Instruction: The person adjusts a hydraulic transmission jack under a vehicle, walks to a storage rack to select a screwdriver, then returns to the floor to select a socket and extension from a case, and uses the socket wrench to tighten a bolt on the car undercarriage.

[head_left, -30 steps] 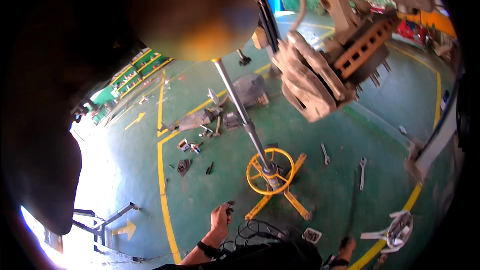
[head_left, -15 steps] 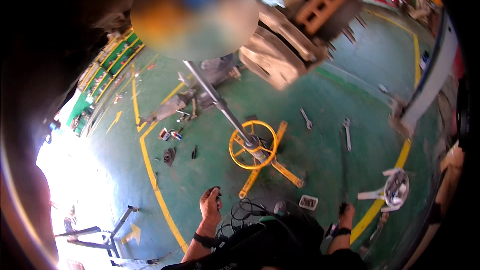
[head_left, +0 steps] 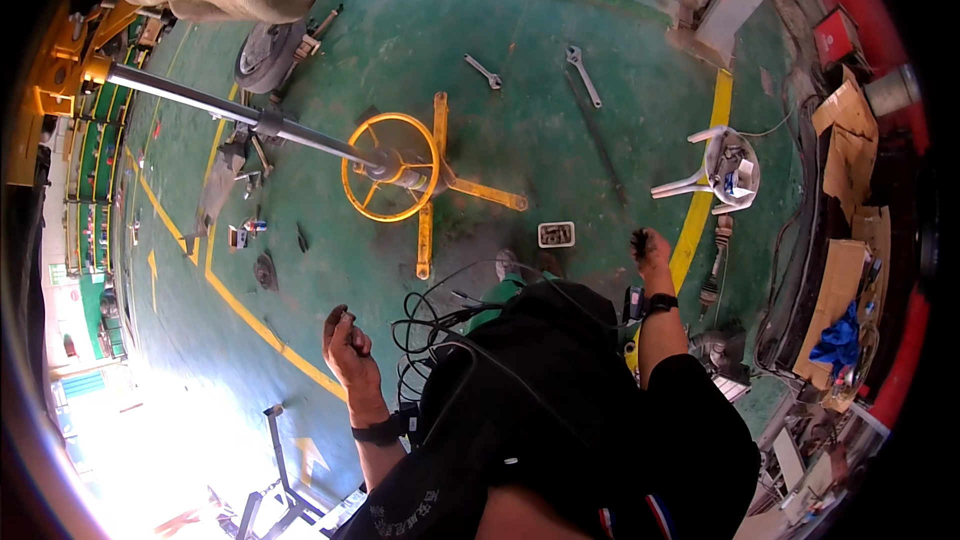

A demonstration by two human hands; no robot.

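Person is standing over green floor (head_left: 560, 100). Yellow jack stand (head_left: 392, 168) sitting ahead, looking heavy, rigid; grab its pole (head_left: 230, 112). Left hand (head_left: 345, 340) curling loosely, empty. Right hand (head_left: 650, 245) pinching something small and dark.

**Painted concrete, bare steel and worn card**

The floor (head_left: 560, 30) is green-painted concrete, matt, scuffed and stained dark near the yellow stand (head_left: 425, 185), whose painted metal is chipped and dull. A long steel pole (head_left: 230, 112) rising from it shines smooth and grey. Two wrenches (head_left: 583, 75) look like bare, slightly glossy metal. The white chair (head_left: 725, 175) seems moulded plastic. Flattened cardboard (head_left: 850, 130) is brown, rough paper board; a blue rag (head_left: 835, 340) is crumpled cloth. The left hand (head_left: 345, 340) and right hand (head_left: 650, 248) are grimy, above black matt cloth sleeves. Thin black cables (head_left: 430, 325) look rubbery.
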